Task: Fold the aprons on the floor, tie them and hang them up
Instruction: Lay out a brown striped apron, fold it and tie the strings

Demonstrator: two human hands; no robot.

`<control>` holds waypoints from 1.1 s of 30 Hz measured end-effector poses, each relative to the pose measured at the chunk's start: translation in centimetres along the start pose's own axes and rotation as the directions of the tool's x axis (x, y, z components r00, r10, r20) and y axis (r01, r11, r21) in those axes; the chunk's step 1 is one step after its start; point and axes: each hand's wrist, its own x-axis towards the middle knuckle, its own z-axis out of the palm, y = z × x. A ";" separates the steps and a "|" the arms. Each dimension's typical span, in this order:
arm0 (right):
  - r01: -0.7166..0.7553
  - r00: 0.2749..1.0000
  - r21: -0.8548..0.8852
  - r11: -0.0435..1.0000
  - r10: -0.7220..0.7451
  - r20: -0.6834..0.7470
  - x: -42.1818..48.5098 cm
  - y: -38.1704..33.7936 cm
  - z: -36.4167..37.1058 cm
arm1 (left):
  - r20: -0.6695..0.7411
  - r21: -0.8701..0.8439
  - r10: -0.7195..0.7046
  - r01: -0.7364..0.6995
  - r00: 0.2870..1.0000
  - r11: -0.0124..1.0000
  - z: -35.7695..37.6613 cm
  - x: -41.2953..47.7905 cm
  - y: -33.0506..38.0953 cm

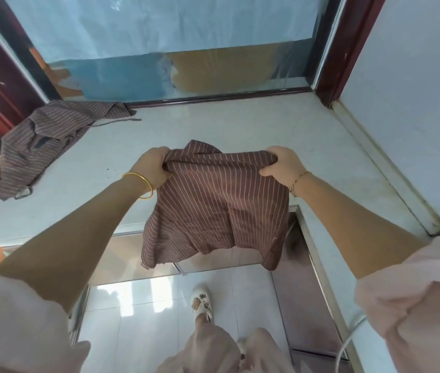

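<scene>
Pink sleeves point(11, 319) nearest lens, loose soft cloth. I read left hand point(153, 164) and right hand point(283, 162) each gripping bunched top edge of held apron point(213, 208), raised over counter point(213, 125) front edge, lower part hanging free. Cloth: thin brown weave, pale pinstripes, limp, creased. My judgement: partly folded; not tied, not hung. Second apron point(46, 141) crumpled at counter's far left, tie trailing, all steps left. Counter pale, smooth, stone-like.

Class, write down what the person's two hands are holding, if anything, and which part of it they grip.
Both hands, left and right, grip the folded striped apron at its top corners.
</scene>
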 end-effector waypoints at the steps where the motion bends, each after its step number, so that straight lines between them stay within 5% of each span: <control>1: -0.050 0.998 0.105 0.993 0.045 0.053 -0.1 -0.3 0.0 | -0.054 -0.036 -0.007 0.006 0.998 0.999 -0.2 0.4 -0.1; 4: 0.050 0.996 0.119 0.992 -0.041 -0.082 0.5 -0.7 -0.3 | -0.192 -0.119 -0.034 0.011 0.981 0.993 -0.8 0.7 -0.6; 7: 0.198 0.833 -0.304 0.932 -0.324 -0.449 -0.4 1.4 1.6 | -0.380 -0.267 -0.098 -0.008 0.920 0.964 1.2 -2.0 -0.8; 8: 0.184 0.849 -0.407 0.895 -0.354 -0.392 -1.3 3.2 2.8 | -0.257 -0.213 -0.047 -0.010 0.965 0.977 2.7 -3.3 -1.1; 9: 0.185 0.948 -0.535 0.824 -0.293 -0.124 -2.7 5.1 4.3 | 0.070 -0.027 0.030 -0.028 0.997 0.999 4.6 -5.0 -1.5; 10: 0.185 0.967 -0.656 0.732 -0.018 0.252 -4.6 6.8 5.9 | 0.461 0.166 0.000 -0.086 0.888 0.982 6.3 -6.9 -1.6; 11: 0.209 0.795 -0.730 0.651 0.321 0.514 -6.3 8.6 7.4 | 0.695 0.285 -0.090 -0.158 0.714 0.945 8.1 -8.3 -2.3; 12: 0.199 0.664 -0.758 0.621 0.483 0.570 -7.3 9.6 8.2 | 0.763 0.332 -0.141 -0.196 0.630 0.923 9.3 -9.1 -2.8; 13: 0.137 0.684 -0.745 0.653 0.482 0.548 -7.2 9.7 8.4 | 0.751 0.325 -0.147 -0.167 0.644 0.931 9.6 -8.9 -3.2; 16: -0.035 0.893 -0.630 0.776 0.308 0.330 -4.7 7.9 6.8 | 0.609 0.286 -0.152 -0.037 0.779 0.957 8.2 -6.7 -3.9; 19: -0.123 0.950 -0.505 0.854 0.248 0.190 -2.3 6.3 5.3 | 0.407 0.295 -0.202 0.081 0.891 0.952 6.2 -4.1 -4.4; 27: -0.177 0.974 -0.480 0.859 0.225 0.042 0.0 4.8 3.0 | 0.202 0.047 -0.304 0.300 0.931 0.953 4.8 -2.2 -4.4; 31: -0.419 0.894 -0.116 0.900 0.432 0.121 -0.3 4.5 2.8 | 0.325 -0.123 -0.323 0.378 0.889 0.918 4.8 -2.3 -3.5; 33: -0.465 0.851 -0.156 0.872 0.488 0.195 -0.4 4.3 2.7 | 0.404 -0.155 -0.329 0.419 0.853 0.895 4.4 -2.2 -3.1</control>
